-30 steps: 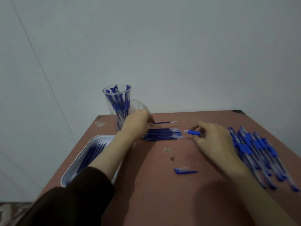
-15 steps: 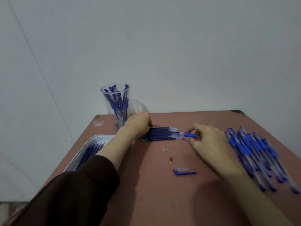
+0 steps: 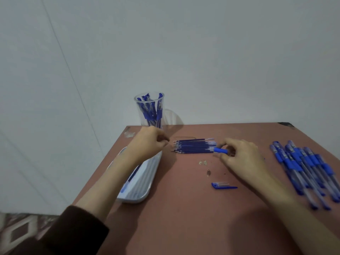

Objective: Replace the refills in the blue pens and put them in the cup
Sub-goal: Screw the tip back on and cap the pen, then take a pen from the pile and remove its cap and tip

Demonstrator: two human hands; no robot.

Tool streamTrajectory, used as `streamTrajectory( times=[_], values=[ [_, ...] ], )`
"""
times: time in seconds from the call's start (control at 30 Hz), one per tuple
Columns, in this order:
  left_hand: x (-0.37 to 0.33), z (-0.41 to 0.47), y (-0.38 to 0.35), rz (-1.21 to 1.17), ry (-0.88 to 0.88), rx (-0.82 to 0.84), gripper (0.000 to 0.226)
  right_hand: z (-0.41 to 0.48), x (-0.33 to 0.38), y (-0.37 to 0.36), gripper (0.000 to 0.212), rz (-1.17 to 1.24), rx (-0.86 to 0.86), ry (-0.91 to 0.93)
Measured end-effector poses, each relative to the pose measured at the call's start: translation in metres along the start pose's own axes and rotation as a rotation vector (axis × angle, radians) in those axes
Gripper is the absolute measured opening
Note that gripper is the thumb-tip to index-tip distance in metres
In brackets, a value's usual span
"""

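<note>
A clear cup (image 3: 149,109) with several blue pens stands at the table's back left. A stack of dark blue refills (image 3: 193,147) lies in the middle. My left hand (image 3: 148,143) hovers just left of the stack's tips, fingers curled, with nothing visible in it. My right hand (image 3: 242,157) pinches a blue pen grip piece (image 3: 220,150) at the stack's right end. A row of several blue pens (image 3: 305,168) lies on the right. A loose blue cap (image 3: 223,185) rests nearer to me.
A white tray (image 3: 145,192) holding refills sits at the brown table's (image 3: 184,227) left edge, partly under my left forearm. A second clear cup (image 3: 172,116) stands behind the first. Small bits (image 3: 203,162) and a pen tip (image 3: 208,173) lie near the centre.
My left hand laid a refill on top of the stack and drew back to the left. My right hand with the blue grip piece stayed at the stack's right end.
</note>
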State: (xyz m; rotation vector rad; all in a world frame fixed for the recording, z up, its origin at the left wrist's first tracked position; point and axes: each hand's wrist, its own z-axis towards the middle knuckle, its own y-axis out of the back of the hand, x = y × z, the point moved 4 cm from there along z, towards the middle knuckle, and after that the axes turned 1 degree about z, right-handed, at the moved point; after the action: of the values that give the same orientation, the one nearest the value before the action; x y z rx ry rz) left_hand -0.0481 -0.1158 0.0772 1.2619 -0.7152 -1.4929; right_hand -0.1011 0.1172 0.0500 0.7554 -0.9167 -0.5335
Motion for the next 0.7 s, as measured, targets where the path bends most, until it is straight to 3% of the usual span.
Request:
streamTrajectory(
  times=[0.23, 0.53, 0.63, 0.7],
  values=[
    [0.046, -0.048, 0.009, 0.176, 0.241, 0.053, 0.014, -0.007, 0.014, -0.008, 0.018, 0.040, 0.026, 0.079],
    [0.049, -0.054, 0.002, 0.345, 0.356, 0.077, 0.014, -0.008, 0.011, -0.010, 0.013, 0.078, 0.022, 0.083],
    [0.046, -0.051, 0.008, 0.174, 0.401, -0.008, 0.025, -0.007, 0.010, -0.010, 0.013, 0.077, 0.020, 0.081],
    [0.036, -0.047, 0.015, -0.209, 0.395, -0.076, 0.025, -0.007, 0.008, -0.010, 0.015, 0.089, 0.012, 0.062]
  ],
)
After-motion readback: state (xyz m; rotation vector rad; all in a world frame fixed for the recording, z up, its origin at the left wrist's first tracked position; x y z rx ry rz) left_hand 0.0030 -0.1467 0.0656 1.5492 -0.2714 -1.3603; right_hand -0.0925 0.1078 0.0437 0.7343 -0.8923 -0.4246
